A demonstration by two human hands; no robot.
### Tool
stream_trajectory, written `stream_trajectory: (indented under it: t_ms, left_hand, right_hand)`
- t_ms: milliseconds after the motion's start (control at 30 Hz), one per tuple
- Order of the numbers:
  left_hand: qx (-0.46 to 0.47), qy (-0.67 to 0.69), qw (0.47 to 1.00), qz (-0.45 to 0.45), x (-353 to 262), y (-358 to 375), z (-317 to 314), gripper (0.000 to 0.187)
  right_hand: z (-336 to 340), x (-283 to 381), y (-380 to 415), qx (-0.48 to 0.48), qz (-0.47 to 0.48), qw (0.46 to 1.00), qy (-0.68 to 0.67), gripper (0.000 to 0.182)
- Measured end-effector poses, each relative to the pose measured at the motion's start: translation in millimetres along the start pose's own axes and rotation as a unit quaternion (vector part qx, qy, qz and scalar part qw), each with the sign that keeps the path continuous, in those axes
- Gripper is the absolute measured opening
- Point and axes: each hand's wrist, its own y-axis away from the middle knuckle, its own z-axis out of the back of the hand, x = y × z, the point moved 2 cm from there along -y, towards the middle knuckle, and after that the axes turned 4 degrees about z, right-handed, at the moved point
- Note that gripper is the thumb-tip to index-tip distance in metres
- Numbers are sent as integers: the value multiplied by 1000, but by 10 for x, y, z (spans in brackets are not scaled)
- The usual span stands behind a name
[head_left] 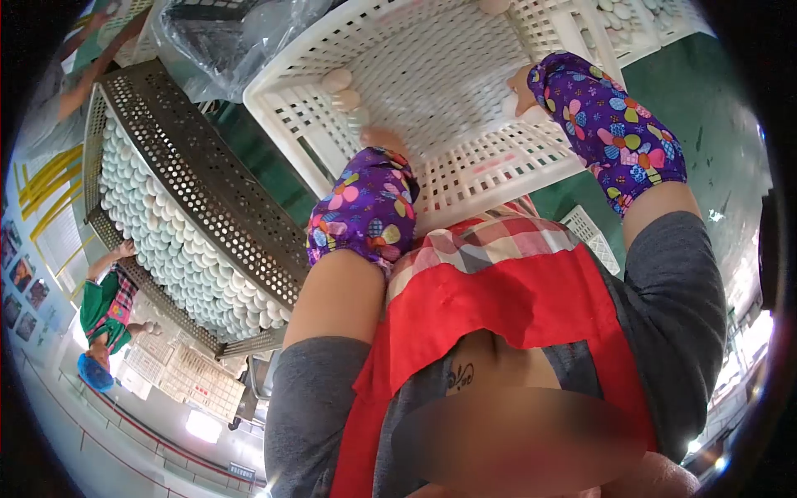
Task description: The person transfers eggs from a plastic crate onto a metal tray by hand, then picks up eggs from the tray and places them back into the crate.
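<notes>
A white perforated plastic crate (465,195) is in front of me, with both my hands inside it. My left hand (383,139) is by the near left wall, its fingers mostly hidden by my purple flowered sleeve cover (365,203). Close to it, a few eggs (337,80) lie along the left side of the crate. My right hand (523,90) is at the right side, fingers bent around a whitish egg (509,105). Another pale egg shape (534,114) shows beside that hand. The bottom of the crate (432,75) is a bare white lattice.
On the left, a long perforated metal trough (207,158) holds many pale eggs (166,224). A co-worker in a blue cap (95,372) reaches to its far edge. Clear plastic sheeting (232,50) lies beyond my crate. More eggs (616,12) fill crates at the upper right.
</notes>
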Motion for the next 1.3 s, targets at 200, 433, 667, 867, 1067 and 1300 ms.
stream_trajectory:
  t_ms: [200,433,667,867,1067,1300]
  left_hand:
    - [58,40,997,-22,9,-44,14,50]
    - [93,94,990,-54,-55,-169,77,57]
    - [187,241,946,-109,-122,-112,614,64]
    - [-13,425,865,-267,-178,4,1085,54]
    - [-195,576,743,-278,594,1184,1384,52]
    - [-413,765,494,-23,2070,2811,32,54]
  right_hand:
    - [23,130,374,-15,-13,1000,-17,62]
    - [-81,105,328,20,35,997,64,61]
    - [-48,179,374,46,19,999,2,71]
    - [-95,364,259,-23,125,968,-218,71]
    - [-201,455,207,-46,107,954,-278,45]
    - [221,164,473,-278,140,807,-501,37]
